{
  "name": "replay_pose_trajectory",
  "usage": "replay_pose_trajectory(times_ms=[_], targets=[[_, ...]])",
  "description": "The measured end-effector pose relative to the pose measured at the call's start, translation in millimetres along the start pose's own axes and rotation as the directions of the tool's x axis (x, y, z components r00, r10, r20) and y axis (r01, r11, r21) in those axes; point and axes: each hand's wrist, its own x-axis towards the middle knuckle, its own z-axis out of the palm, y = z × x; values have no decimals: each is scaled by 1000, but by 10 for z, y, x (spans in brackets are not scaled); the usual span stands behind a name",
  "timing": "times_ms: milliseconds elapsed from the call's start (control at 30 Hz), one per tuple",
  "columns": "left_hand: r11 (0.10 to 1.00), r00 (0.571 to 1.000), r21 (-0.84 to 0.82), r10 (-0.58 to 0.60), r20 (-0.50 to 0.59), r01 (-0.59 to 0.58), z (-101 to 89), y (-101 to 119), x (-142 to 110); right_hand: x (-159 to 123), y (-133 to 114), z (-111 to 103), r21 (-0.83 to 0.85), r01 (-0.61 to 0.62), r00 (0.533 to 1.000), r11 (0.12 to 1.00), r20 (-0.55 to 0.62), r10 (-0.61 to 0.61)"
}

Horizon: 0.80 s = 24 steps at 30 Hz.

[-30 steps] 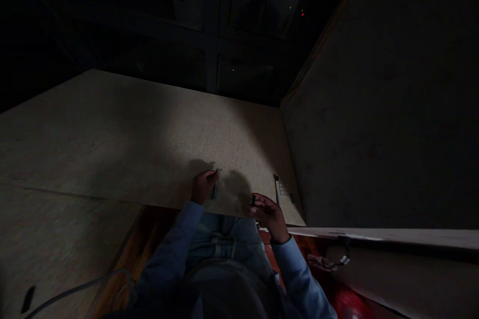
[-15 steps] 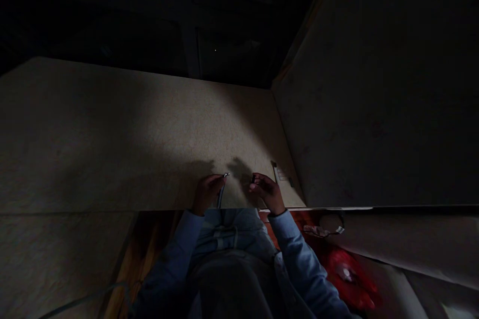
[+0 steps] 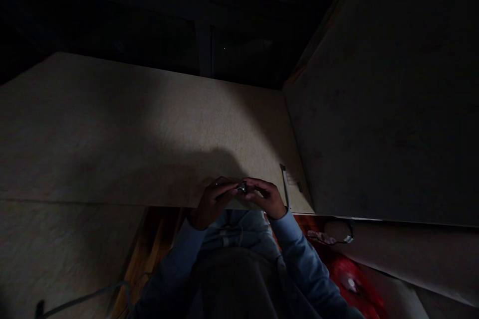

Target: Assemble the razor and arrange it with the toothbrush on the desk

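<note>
Both of my hands meet just above the near edge of the pale tabletop [image 3: 209, 114]. My left hand [image 3: 210, 205] is closed, its thumb and fingers pinching a thin shiny metal end. My right hand [image 3: 270, 200] is closed too, with a small dark piece [image 3: 244, 187] at its fingertips. The metal end and the dark piece touch or overlap between the fingertips; the dim light hides whether they are joined. Beside the right hand lies a narrow pale strip with a dark end [image 3: 286, 184].
A small dark stick-like piece [image 3: 300, 187] lies near the panel [image 3: 374, 124] rising on the right. A grey cable [image 3: 90, 293] with a black end crosses the lower left. Below right are a red plastic bag [image 3: 350, 281] and a dark cord [image 3: 351, 232] on a padded seat.
My hands have come together from a gap apart, bringing the metal end up to the dark piece. The grey cable under my left hand no longer shows. The view has shifted slightly.
</note>
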Motion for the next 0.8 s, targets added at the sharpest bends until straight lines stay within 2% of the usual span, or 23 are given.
replay_pose_trajectory(times_ms=[100, 367, 600, 800], targets=[[999, 1000, 28, 23, -8, -22, -16, 29, -10, -23, -51, 13, -6, 3, 1000, 1000, -8, -3], [997, 997, 60, 46, 54, -49, -39, 61, -4, -66, -120, -28, -30, 9, 1000, 1000, 17, -9], [990, 990, 43, 130, 59, -133, -60, 85, 7, -62, -140, -34, -46, 19, 999, 999, 52, -16], [993, 994, 57, 98, 39, -100, -56, 112, 8, -63, -153, -1, -29, 19, 1000, 999, 24, -18]])
